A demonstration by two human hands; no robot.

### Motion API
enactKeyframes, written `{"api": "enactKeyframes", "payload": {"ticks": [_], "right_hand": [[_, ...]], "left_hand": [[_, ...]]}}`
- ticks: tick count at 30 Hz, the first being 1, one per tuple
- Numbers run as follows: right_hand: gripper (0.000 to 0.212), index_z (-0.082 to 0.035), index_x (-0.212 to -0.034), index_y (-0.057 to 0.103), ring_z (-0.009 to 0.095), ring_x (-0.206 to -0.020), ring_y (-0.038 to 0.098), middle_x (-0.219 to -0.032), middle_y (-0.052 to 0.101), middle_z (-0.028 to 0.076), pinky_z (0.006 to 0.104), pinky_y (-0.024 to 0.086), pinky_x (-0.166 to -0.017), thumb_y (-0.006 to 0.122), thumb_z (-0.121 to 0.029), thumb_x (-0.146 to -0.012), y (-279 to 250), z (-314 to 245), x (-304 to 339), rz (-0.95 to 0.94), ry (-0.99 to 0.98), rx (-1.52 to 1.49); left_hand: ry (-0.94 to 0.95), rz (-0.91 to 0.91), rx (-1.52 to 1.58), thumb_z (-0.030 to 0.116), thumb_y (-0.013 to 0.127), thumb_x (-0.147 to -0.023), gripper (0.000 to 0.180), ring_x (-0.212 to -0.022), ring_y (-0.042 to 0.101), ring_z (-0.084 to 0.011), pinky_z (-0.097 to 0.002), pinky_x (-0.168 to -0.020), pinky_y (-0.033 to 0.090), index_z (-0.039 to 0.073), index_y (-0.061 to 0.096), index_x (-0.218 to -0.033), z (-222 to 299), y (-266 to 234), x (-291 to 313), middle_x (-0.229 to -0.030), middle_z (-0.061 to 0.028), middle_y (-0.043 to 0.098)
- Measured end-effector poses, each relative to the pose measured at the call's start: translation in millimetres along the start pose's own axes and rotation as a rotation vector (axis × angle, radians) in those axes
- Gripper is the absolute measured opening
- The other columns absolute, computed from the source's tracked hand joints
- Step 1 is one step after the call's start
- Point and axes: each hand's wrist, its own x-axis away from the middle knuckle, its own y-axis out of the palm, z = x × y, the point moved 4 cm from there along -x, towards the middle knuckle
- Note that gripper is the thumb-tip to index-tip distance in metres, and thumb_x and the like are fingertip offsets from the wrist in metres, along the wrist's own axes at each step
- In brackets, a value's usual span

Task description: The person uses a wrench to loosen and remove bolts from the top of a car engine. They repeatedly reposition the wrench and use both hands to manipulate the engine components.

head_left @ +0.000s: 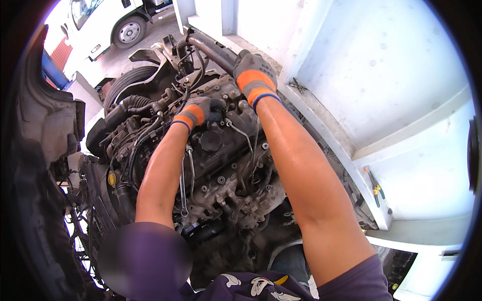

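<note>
My left hand point(200, 111), in a grey and orange work glove, is on top of a dark, grimy engine point(221, 165). Its fingers are curled, and whatever they grip is hidden beneath them. Farther off and to the right, my right hand point(255, 74), gloved alike, is closed around a thick dark pipe point(213, 52) running along the engine's far side. A round black cap point(211, 141) sits on the engine cover just nearer than my left hand. Beside my left forearm a ring-ended wrench point(184, 198) rests on the engine. Thin metal lines point(243, 131) bend across the cover.
White panels point(381, 65) with a ledge rise on the right. Pliers with yellow and black handles point(375, 189) and small metal pieces point(297, 85) lie there. A ribbed hose point(131, 104) and a tyre point(128, 83) are at far left; a white truck point(95, 30) stands beyond.
</note>
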Motion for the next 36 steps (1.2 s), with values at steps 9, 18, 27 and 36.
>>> {"api": "enactKeyframes", "payload": {"ticks": [9, 18, 27, 36], "right_hand": [[0.032, -0.013, -0.121, 0.069, 0.036, -0.114, 0.066, -0.121, 0.069, 0.018, 0.0458, 0.052, -0.098, 0.049, -0.02, -0.097, 0.0, -5.3, 5.8, -0.011, 0.002, 0.005], [0.032, -0.013, -0.121, 0.068, 0.035, -0.113, 0.067, -0.122, 0.069, 0.017, 0.0448, 0.053, -0.097, 0.048, -0.019, -0.098, -3.0, -5.1, 7.4, -0.015, 0.002, 0.022], [0.03, -0.01, -0.117, 0.071, 0.034, -0.111, 0.068, -0.119, 0.071, 0.017, 0.0437, 0.053, -0.096, 0.051, -0.018, -0.096, -2.2, 1.1, 3.8, 0.002, 0.0, -0.021], [0.029, -0.01, -0.116, 0.071, 0.036, -0.112, 0.067, -0.119, 0.07, 0.018, 0.045, 0.053, -0.096, 0.051, -0.017, -0.096, -2.3, 2.0, 3.0, -0.008, 0.005, -0.017]], "left_hand": [[0.011, -0.02, -0.033, 0.03, 0.072, -0.082, 0.028, -0.1, 0.069, -0.0305, -0.0418, -0.09, 0.052, 0.023, 0.076, -0.108, -0.2, 0.9, 4.7, -0.102, -0.0104, 0.074], [0.116, -0.104, -0.598, 0.027, 0.067, -0.086, 0.024, -0.095, 0.071, -0.0342, -0.0431, -0.085, 0.056, 0.017, 0.074, -0.106, 14.5, -19.4, -8.2, -0.098, -0.015, 0.074], [0.316, -0.116, -0.714, 0.024, 0.064, -0.087, 0.019, -0.09, 0.07, -0.0347, -0.0433, -0.084, 0.054, 0.015, 0.071, -0.102, 28.8, -14.4, -9.0, -0.096, -0.0135, 0.072], [0.097, 0.091, -0.41, 0.046, 0.075, -0.08, 0.054, -0.103, 0.066, -0.0367, -0.0467, -0.089, 0.052, 0.015, 0.062, -0.123, 30.9, -16.7, 11.8, -0.119, -0.0151, 0.065]]}}
